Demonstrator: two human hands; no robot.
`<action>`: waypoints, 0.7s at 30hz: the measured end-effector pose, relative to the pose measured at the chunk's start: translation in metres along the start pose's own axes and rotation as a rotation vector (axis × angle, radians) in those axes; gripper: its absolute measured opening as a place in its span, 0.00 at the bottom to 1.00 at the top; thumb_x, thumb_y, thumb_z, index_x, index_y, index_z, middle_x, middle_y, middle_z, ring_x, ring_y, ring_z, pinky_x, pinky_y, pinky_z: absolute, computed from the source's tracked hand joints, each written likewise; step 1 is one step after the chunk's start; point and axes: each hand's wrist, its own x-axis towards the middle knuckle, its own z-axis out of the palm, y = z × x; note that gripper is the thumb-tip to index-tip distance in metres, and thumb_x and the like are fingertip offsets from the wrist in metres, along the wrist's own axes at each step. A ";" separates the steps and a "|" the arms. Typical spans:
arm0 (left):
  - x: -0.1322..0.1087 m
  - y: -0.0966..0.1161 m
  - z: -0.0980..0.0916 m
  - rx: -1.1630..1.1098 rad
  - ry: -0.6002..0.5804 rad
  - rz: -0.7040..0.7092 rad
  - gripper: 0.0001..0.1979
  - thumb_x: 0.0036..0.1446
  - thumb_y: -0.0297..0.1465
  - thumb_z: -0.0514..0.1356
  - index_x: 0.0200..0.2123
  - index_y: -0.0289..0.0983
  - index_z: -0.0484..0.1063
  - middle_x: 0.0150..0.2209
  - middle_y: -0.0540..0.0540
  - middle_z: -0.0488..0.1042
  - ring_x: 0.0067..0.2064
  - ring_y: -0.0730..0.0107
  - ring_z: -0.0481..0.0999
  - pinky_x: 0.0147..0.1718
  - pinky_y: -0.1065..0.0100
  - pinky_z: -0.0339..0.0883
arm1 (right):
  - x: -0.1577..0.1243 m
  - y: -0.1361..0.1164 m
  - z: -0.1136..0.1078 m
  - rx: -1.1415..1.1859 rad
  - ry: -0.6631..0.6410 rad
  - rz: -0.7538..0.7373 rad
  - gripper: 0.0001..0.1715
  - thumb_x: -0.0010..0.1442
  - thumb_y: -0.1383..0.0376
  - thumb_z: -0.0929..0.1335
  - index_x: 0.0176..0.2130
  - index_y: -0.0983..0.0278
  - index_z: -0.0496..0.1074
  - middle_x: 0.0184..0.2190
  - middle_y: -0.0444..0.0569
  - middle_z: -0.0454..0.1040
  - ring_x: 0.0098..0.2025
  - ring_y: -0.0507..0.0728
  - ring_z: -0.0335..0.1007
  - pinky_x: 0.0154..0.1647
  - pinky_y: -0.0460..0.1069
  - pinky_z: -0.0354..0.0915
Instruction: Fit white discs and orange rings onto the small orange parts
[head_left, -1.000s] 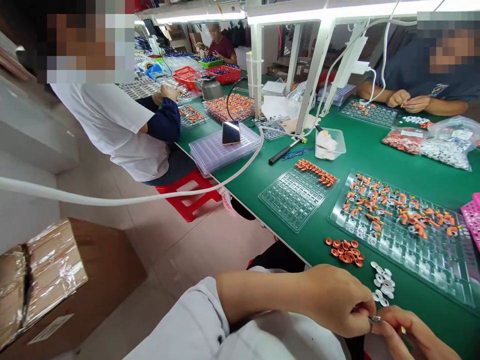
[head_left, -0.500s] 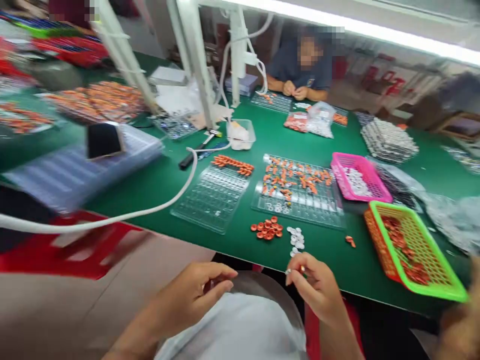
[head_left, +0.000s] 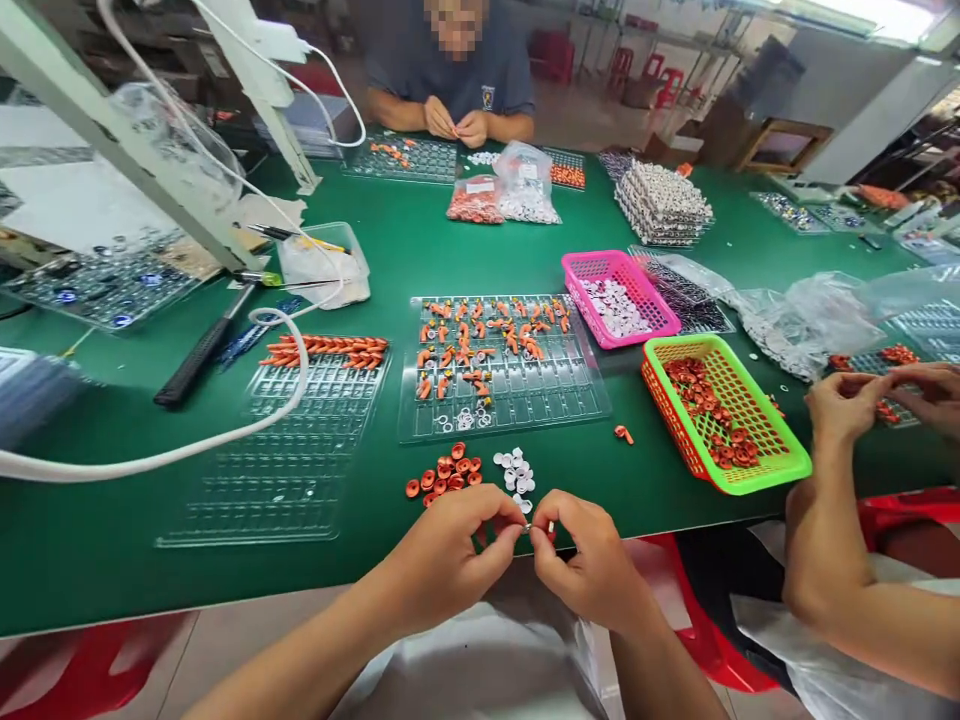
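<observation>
At the near edge of the green table, my left hand [head_left: 476,545] and my right hand [head_left: 574,545] meet fingertip to fingertip. Both are pinched on a tiny piece [head_left: 528,528], pale or metallic, mostly hidden by the fingers. Just beyond my left hand lies a pile of orange-red round caps [head_left: 450,470]. White discs [head_left: 516,472] are heaped beside it, in front of the fingertips. Farther off, a clear compartment tray [head_left: 540,395] holds several curved orange pieces [head_left: 461,340] and thin white rings [head_left: 472,418]. One loose orange piece [head_left: 624,434] rests to the right.
A green basket [head_left: 780,440] of orange parts and a pink basket [head_left: 576,275] of white parts stand right. Left are another clear tray [head_left: 285,500], a white cable [head_left: 187,455] and a hammer [head_left: 202,355]. A co-worker's hands [head_left: 847,405] work at right; another person [head_left: 450,80] sits opposite.
My left hand has moved right to meet my right hand, and their fingertips now pinch together. The view has turned right, bringing the neighbour's hands into sight.
</observation>
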 end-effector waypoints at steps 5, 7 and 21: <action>0.016 -0.001 -0.003 0.043 -0.039 -0.017 0.08 0.59 0.27 0.55 0.31 0.38 0.74 0.29 0.50 0.76 0.31 0.70 0.72 0.31 0.71 0.63 | 0.005 0.009 -0.001 0.013 0.010 0.022 0.07 0.59 0.73 0.64 0.33 0.60 0.62 0.27 0.41 0.68 0.28 0.51 0.64 0.31 0.46 0.60; 0.021 -0.002 -0.005 0.049 -0.047 -0.015 0.08 0.59 0.26 0.55 0.31 0.37 0.74 0.29 0.50 0.76 0.31 0.70 0.72 0.31 0.70 0.63 | 0.009 0.010 -0.002 0.032 0.005 0.034 0.07 0.59 0.72 0.64 0.33 0.61 0.63 0.27 0.41 0.67 0.28 0.51 0.64 0.31 0.46 0.60; 0.031 -0.016 -0.021 0.070 -0.111 -0.005 0.08 0.63 0.28 0.54 0.34 0.37 0.71 0.31 0.49 0.75 0.32 0.70 0.71 0.31 0.69 0.61 | 0.035 0.013 -0.004 0.145 -0.101 0.125 0.07 0.60 0.72 0.64 0.31 0.61 0.64 0.25 0.40 0.67 0.27 0.50 0.63 0.30 0.45 0.60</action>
